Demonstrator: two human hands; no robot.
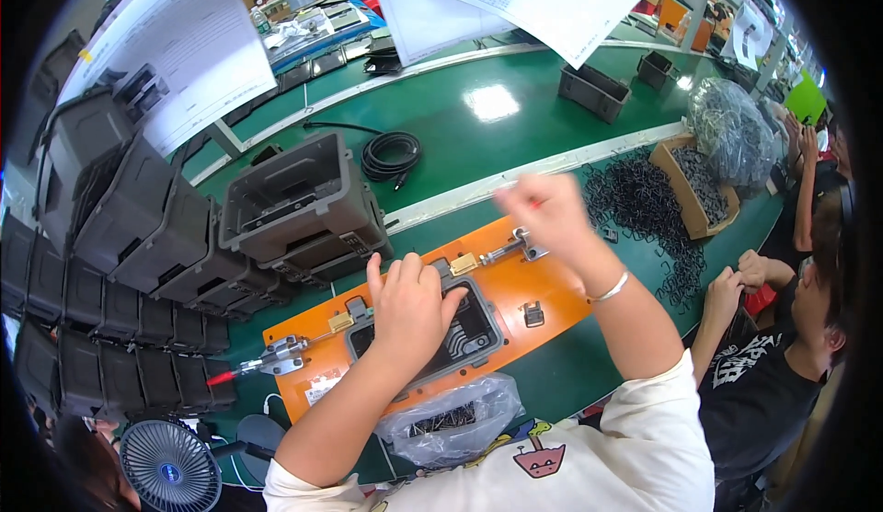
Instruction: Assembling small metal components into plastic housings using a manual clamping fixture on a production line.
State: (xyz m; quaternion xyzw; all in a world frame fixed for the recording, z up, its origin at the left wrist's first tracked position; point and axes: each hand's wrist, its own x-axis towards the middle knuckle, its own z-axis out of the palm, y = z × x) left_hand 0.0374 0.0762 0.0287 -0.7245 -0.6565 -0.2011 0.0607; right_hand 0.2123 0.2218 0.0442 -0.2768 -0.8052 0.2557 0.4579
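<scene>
A grey plastic case part [489, 351] lies in an orange fixture plate [313, 346] in front of me. My left hand [405, 314] rests over its far side, fingers extended and thumb apart, hiding part of it. At the plate's far right, my right hand [550, 213] is closed and blurred by motion. A bit of red shows between its fingers, at the handle of the right toggle clamp [529, 243]. On the left, another toggle clamp [280, 356] has its red handle pointing outward. A small dark latch piece [533, 313] lies on the plate near the case part.
A clear bag of metal pins [451, 417] sits close to my body. Grey boxes [303, 199] are stacked left, above a fan [171, 466]. Black clips [635, 199] and a carton [696, 190] lie right, near a co-worker [763, 365]. A coiled cable [391, 156] lies beyond.
</scene>
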